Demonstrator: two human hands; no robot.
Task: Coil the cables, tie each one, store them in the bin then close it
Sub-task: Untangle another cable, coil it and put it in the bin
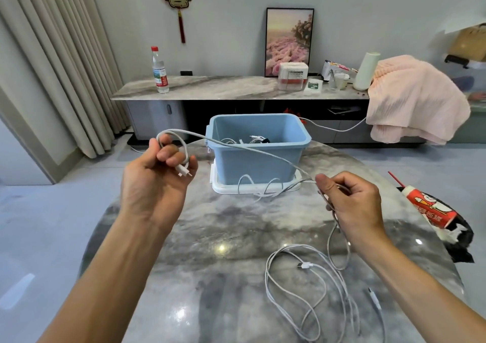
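While L hand (pixel 155 174) loops white cable (pixel 252 149), R hand (pixel 349 200) pinches it

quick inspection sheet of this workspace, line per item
surface: marble table, glossy, bears the job.
job's things: open blue bin with cables inside, standing on its white lid.
clutter: red paper cup lying on a black bag at the table's right edge.
grips: left hand holds a loop of cable with the plug end; right hand pinches the same cable further along.
cables: white cable stretched between hands; its slack heaped loose near the front.
surroundings: sideboard with bottle, picture, pink blanket.
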